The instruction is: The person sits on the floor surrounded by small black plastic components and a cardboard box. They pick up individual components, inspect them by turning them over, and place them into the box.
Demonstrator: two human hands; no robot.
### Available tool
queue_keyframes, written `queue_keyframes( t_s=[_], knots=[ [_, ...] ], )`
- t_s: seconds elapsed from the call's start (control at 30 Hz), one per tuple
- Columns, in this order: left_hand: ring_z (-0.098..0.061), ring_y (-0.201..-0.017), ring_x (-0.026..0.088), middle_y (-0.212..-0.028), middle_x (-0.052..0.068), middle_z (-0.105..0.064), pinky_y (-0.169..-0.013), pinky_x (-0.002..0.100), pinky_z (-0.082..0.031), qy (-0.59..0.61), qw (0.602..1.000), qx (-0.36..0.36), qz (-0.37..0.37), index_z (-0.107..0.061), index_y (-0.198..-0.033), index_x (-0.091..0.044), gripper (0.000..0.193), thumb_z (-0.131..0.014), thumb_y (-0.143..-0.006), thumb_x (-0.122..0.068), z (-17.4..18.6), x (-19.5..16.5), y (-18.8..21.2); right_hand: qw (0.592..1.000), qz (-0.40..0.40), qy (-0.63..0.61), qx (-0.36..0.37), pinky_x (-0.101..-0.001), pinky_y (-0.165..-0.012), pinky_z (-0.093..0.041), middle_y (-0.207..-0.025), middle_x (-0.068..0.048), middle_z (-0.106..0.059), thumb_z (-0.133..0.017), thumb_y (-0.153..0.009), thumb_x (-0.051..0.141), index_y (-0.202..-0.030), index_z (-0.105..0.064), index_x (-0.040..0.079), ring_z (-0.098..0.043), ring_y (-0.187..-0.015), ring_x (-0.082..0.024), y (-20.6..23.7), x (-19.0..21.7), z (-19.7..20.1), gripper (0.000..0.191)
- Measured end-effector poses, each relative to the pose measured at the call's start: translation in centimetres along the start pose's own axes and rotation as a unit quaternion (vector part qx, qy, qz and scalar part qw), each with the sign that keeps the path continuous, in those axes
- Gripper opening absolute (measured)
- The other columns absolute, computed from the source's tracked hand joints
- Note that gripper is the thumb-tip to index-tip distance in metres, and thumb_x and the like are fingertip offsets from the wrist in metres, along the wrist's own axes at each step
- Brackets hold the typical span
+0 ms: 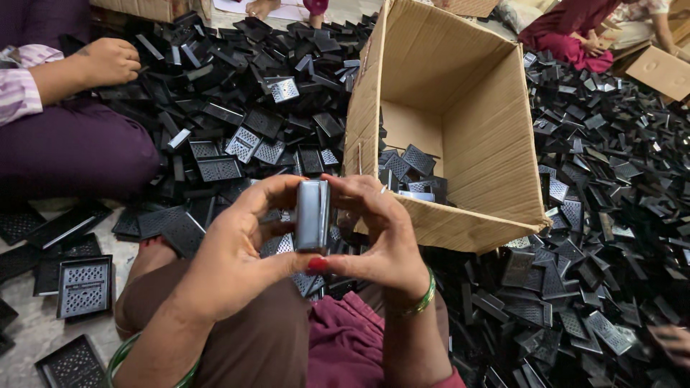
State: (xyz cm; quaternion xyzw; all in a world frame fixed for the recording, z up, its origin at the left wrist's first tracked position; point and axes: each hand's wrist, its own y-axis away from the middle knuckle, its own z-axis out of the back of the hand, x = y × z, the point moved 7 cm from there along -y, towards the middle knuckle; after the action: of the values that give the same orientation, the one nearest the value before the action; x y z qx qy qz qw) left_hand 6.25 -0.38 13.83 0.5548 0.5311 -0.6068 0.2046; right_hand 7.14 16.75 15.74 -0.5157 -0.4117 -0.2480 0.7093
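Both my hands hold one small dark rectangular plastic part [313, 214] upright in front of me, edge toward the camera. My left hand [241, 248] grips its left side with thumb below and fingers curled over the top. My right hand [381, 241] grips its right side, a green bangle on that wrist. The part hangs just in front of the near corner of an open cardboard box [474, 144], which holds several black perforated plastic trays [413, 162] at its bottom.
Heaps of black perforated trays and frames cover the floor at left [237, 122] and right [611, 215]. Another person's hand [108, 61] and purple-clad leg sit at far left. A second seated person [575, 32] is at top right. Flat trays [85, 286] lie at lower left.
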Motion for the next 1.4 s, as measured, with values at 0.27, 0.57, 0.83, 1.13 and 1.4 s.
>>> queue_keyframes(
  t_s=[0.27,0.57,0.83,1.13,1.4],
  knots=[
    [-0.059,-0.127,0.018,-0.135,0.009,-0.059,-0.108,0.038,-0.051,-0.007,1.0,0.01,0.007,-0.046,-0.145,0.0,0.078,-0.083,-0.077,-0.002,-0.1,-0.2,-0.1,1.0,0.014,-0.007,0.003,-0.0389,-0.119,-0.049,-0.145,-0.012,-0.055,-0.096,-0.071,0.011,-0.148,-0.059,0.005,-0.057,-0.139,-0.024,0.3,-1.0,0.7,0.085],
    [-0.06,-0.123,0.018,-0.136,0.009,-0.058,-0.103,0.04,-0.054,0.064,0.997,0.035,0.032,-0.046,-0.144,-0.001,0.078,-0.083,-0.075,0.001,-0.4,-0.5,-0.1,0.999,0.019,-0.03,0.017,-0.0411,-0.125,-0.045,-0.145,-0.013,-0.054,-0.096,-0.073,0.015,-0.149,-0.057,-0.002,-0.057,-0.138,-0.024,-0.4,-1.6,1.2,0.087],
    [-0.057,-0.13,0.019,-0.138,0.01,-0.059,-0.11,0.039,-0.051,0.027,1.0,0.015,0.004,-0.047,-0.146,-0.001,0.078,-0.083,-0.077,0.001,-0.4,-0.6,-0.2,0.999,0.036,-0.03,0.005,-0.0389,-0.121,-0.045,-0.148,-0.012,-0.055,-0.096,-0.075,0.018,-0.147,-0.058,-0.001,-0.056,-0.138,-0.023,-0.1,-0.7,0.7,0.084],
    [-0.056,-0.132,0.018,-0.139,0.009,-0.058,-0.112,0.039,-0.05,-0.006,1.0,-0.003,-0.005,-0.047,-0.145,-0.001,0.081,-0.086,-0.074,-0.003,-0.1,-0.3,0.0,0.999,0.042,0.003,-0.004,-0.0391,-0.123,-0.045,-0.143,-0.012,-0.055,-0.097,-0.074,0.014,-0.147,-0.056,0.0,-0.056,-0.138,-0.023,0.1,-0.3,0.2,0.086],
    [-0.056,-0.132,0.019,-0.145,0.009,-0.056,-0.113,0.04,-0.05,-0.009,1.0,0.002,-0.03,-0.046,-0.149,-0.001,0.081,-0.084,-0.078,-0.002,0.2,-0.8,0.1,0.999,0.033,-0.031,-0.013,-0.0424,-0.129,-0.045,-0.154,-0.012,-0.049,-0.095,-0.079,0.018,-0.151,-0.052,-0.002,-0.053,-0.147,-0.025,0.1,-1.3,-0.2,0.087]
  ],
)
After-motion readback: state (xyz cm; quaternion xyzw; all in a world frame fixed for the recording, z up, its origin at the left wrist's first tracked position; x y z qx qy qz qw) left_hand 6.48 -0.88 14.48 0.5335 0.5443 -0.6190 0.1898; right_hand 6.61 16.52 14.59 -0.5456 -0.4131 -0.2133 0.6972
